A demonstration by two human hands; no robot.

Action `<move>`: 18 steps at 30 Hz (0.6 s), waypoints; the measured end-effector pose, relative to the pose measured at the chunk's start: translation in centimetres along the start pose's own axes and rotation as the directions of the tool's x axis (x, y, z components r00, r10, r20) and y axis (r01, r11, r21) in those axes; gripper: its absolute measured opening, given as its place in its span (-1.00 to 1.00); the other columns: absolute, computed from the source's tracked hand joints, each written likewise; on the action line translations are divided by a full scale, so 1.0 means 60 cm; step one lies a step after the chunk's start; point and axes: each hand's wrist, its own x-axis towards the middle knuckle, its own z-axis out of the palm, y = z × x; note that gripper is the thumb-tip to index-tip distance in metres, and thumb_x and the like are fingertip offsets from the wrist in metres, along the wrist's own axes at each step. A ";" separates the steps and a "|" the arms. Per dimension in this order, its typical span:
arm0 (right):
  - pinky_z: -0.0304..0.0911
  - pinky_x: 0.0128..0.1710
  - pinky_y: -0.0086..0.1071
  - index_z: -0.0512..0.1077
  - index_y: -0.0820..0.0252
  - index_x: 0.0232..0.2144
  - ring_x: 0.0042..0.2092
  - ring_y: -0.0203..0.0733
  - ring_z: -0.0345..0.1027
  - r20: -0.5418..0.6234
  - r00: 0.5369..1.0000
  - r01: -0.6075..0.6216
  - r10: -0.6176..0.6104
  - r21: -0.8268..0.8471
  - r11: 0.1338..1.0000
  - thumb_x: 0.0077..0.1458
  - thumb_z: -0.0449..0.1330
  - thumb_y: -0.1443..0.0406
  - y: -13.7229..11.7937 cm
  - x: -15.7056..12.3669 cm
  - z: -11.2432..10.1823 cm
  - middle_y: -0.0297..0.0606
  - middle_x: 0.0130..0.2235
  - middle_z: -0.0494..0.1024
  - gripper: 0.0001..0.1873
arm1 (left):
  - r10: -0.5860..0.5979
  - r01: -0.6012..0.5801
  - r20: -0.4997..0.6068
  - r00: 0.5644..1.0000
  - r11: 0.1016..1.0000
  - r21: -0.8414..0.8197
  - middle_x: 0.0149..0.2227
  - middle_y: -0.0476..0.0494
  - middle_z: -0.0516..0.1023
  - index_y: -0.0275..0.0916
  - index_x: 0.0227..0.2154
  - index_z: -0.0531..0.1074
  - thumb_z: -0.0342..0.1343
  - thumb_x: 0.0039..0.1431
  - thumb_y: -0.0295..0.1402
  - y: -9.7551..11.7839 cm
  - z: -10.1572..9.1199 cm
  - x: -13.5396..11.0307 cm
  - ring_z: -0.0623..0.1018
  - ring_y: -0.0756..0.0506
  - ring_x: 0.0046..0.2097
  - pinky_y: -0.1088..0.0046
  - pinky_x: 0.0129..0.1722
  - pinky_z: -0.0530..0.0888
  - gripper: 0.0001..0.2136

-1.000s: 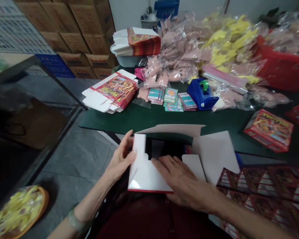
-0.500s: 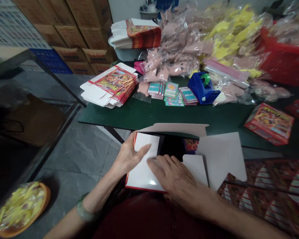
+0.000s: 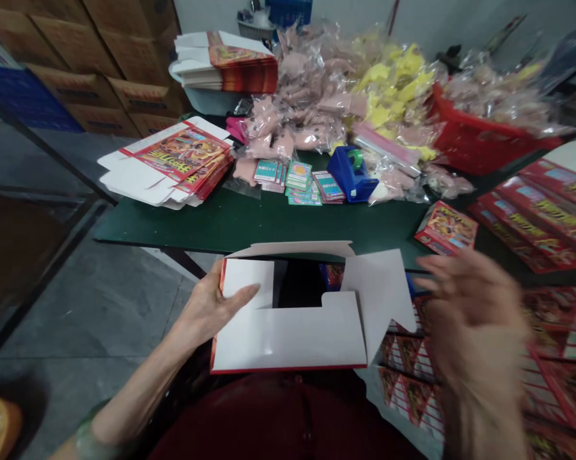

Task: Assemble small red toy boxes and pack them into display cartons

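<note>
A half-folded cardboard box (image 3: 292, 332), white inside with a red printed outside, rests on my lap with its flaps standing open. My left hand (image 3: 211, 306) grips the box's left end, thumb pressed on the folded side flap. My right hand (image 3: 470, 319) is off the box, lifted to its right, fingers spread and blurred by motion, holding nothing. Below that hand lie flat red printed box blanks (image 3: 546, 358).
The green table (image 3: 249, 223) carries a stack of flat box blanks (image 3: 172, 163), small card packs (image 3: 300, 182), a blue tape dispenser (image 3: 350, 172), a closed red box (image 3: 445, 227), bagged pink and yellow toys (image 3: 345, 96) and a red basket (image 3: 479, 137). Cartons (image 3: 105, 57) stand at left.
My right hand has left the box's front flap and swung out to the right. The left hand stays on the left flap. The view has shifted rightward.
</note>
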 end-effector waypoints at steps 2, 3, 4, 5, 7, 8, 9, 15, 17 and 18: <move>0.29 -0.05 -0.11 0.08 -0.07 0.15 0.06 -0.04 0.29 0.170 0.982 -0.098 0.081 0.095 0.991 -0.12 0.27 0.24 0.020 0.016 0.040 -0.15 0.10 0.32 -0.22 | 0.029 -0.030 0.025 0.999 0.999 0.022 -0.22 -0.15 0.56 -0.24 -0.04 0.29 0.16 0.00 -0.16 0.001 0.004 0.002 0.55 -0.17 -0.26 0.27 -0.25 0.48 -0.54; 0.25 -0.01 -0.07 0.06 -0.02 0.17 0.09 -0.01 0.25 0.266 0.961 -0.105 0.078 0.087 0.991 -0.16 0.31 0.21 0.025 0.020 0.060 -0.12 0.12 0.29 -0.16 | 0.040 -0.041 0.028 0.999 0.999 0.025 -0.24 -0.13 0.56 -0.23 -0.04 0.29 0.16 0.00 -0.16 0.002 0.006 0.002 0.55 -0.16 -0.28 0.29 -0.27 0.49 -0.54; 0.20 0.04 -0.03 0.03 0.02 0.19 0.12 0.02 0.21 0.320 0.945 -0.080 0.063 0.040 0.996 -0.18 0.32 0.17 0.027 0.022 0.078 -0.09 0.15 0.25 -0.10 | 0.046 -0.046 0.027 0.999 0.999 0.022 -0.25 -0.12 0.56 -0.23 -0.05 0.29 0.16 -0.01 -0.16 0.003 0.008 0.002 0.54 -0.15 -0.29 0.31 -0.30 0.49 -0.54; 0.14 0.08 0.01 -0.01 0.07 0.20 0.15 0.05 0.16 0.330 0.943 -0.032 0.042 -0.036 0.999 -0.17 0.32 0.14 0.027 0.022 0.094 -0.06 0.18 0.22 -0.07 | 0.046 -0.046 0.024 0.999 0.999 0.012 -0.26 -0.10 0.55 -0.22 -0.06 0.30 0.17 -0.01 -0.17 0.003 0.009 0.001 0.54 -0.14 -0.30 0.33 -0.32 0.48 -0.55; 0.11 0.09 0.06 -0.08 0.16 0.23 0.18 0.11 0.10 0.279 0.960 0.051 0.015 -0.230 0.972 -0.10 0.28 0.12 0.022 0.016 0.115 0.03 0.19 0.19 -0.07 | 0.029 -0.028 0.036 0.999 0.999 -0.034 -0.28 -0.08 0.55 -0.20 -0.08 0.31 0.18 -0.01 -0.18 0.003 0.011 -0.003 0.54 -0.12 -0.32 0.37 -0.37 0.48 -0.58; 0.14 0.06 0.08 -0.11 0.21 0.24 0.17 0.15 0.11 0.245 0.969 0.061 0.023 -0.330 0.942 -0.06 0.25 0.12 0.020 0.012 0.122 0.08 0.18 0.19 -0.08 | 0.016 -0.013 0.049 0.999 0.998 -0.065 -0.30 -0.08 0.56 -0.20 -0.09 0.32 0.18 -0.01 -0.19 0.003 0.012 -0.004 0.54 -0.11 -0.35 0.39 -0.39 0.48 -0.59; 0.18 0.00 0.10 -0.14 0.25 0.24 0.15 0.20 0.14 0.210 0.977 0.056 0.038 -0.422 0.905 -0.04 0.23 0.12 0.019 0.007 0.126 0.14 0.16 0.21 -0.08 | 0.008 -0.003 0.059 0.998 0.996 -0.092 -0.31 -0.07 0.56 -0.19 -0.10 0.32 0.18 0.00 -0.19 0.002 0.012 -0.006 0.54 -0.11 -0.36 0.40 -0.40 0.48 -0.60; 0.26 -0.17 0.08 0.10 0.25 0.10 0.01 0.24 0.27 0.231 0.962 0.264 -0.146 -0.640 0.722 0.01 0.20 0.17 0.024 -0.023 0.125 0.14 0.01 0.33 -0.35 | 0.021 -0.019 -0.074 0.997 1.000 0.023 -0.24 -0.14 0.52 -0.21 0.02 0.27 0.21 -0.07 -0.18 -0.002 0.003 -0.004 0.52 -0.14 -0.31 0.41 -0.43 0.47 -0.44; 0.24 -0.12 0.04 0.16 0.20 0.05 0.03 0.17 0.24 0.305 0.914 0.401 -0.268 -0.586 0.704 0.03 0.18 0.25 0.025 -0.023 0.113 0.08 0.02 0.32 -0.47 | 0.107 -0.083 -0.201 0.974 0.989 0.123 -0.08 -0.21 0.45 -0.18 0.16 0.11 0.24 -0.14 -0.21 -0.001 -0.002 -0.003 0.50 -0.19 -0.19 0.40 -0.39 0.47 -0.25; 0.23 -0.09 0.02 0.17 0.18 0.04 0.05 0.13 0.23 0.340 0.888 0.453 -0.309 -0.539 0.710 0.05 0.16 0.30 0.026 -0.020 0.105 0.06 0.02 0.32 -0.51 | 0.181 -0.142 -0.246 0.952 0.976 0.168 0.02 -0.23 0.38 -0.14 0.19 0.04 0.24 -0.16 -0.24 0.001 -0.004 -0.002 0.47 -0.21 -0.11 0.37 -0.32 0.47 -0.20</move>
